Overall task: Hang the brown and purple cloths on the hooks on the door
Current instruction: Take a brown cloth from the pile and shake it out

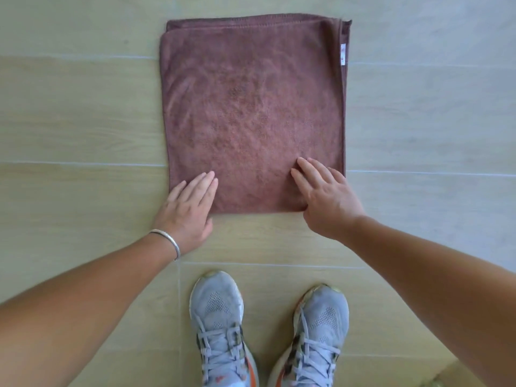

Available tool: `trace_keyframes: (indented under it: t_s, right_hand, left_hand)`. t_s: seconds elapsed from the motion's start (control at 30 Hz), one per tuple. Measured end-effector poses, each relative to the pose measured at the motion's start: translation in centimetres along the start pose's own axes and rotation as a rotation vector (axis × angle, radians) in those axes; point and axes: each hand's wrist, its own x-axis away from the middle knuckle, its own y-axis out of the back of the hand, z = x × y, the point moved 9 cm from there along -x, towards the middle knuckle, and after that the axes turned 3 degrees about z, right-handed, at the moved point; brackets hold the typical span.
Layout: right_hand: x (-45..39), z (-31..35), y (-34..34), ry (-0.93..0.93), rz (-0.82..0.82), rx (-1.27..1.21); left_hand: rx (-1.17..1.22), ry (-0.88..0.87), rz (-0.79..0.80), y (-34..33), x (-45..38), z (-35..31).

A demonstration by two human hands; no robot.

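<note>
Under both palms: brown cloth folded flat on the floor. Left hand and right hand rest flat-fingered on its near corners, likely ready to lift.

Both forearms are bare, with no sleeves reaching into view. The left hand carries a thin silver-coloured bangle round the wrist; the right hand wears nothing at the wrist or on the fingers. On the feet are light grey mesh running shoes: the left shoe and the right shoe have grey laces, off-white soles scuffed at the toes, and orange and dark patches along the sides, perhaps a logo, though the low edge blurs it.
</note>
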Motion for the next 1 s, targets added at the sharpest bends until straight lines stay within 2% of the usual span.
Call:
trace_keyframes:
  t_s: [0.27, 0.43, 0.57, 0.8, 1.0]
  right_hand:
    - [1.1, 0.3, -1.4, 0.098, 0.084, 0.216]
    - [0.1, -0.5, 2.1, -0.015, -0.046, 0.072]
    - [0.5, -2.1, 5.7, -0.107, -0.018, -0.002]
    - [5.1, -2.9, 17.9, -0.052, 0.011, -0.187]
    - [7.9, -2.4, 34.1, 0.0, 0.03, -0.141]
  left_hand:
    - [-0.076, -0.048, -0.197, 3.4, -2.9, 0.3]
    - [-0.062, 0.045, -0.064, 3.9, -3.2, 1.5]
    - [-0.025, 0.088, -0.043, 6.9, -2.1, 2.5]
    - [0.076, 0.026, -0.123, 19.4, 2.0, 2.2]
    - [-0.006, 0.093, -0.037, 34.3, 3.9, 4.6]
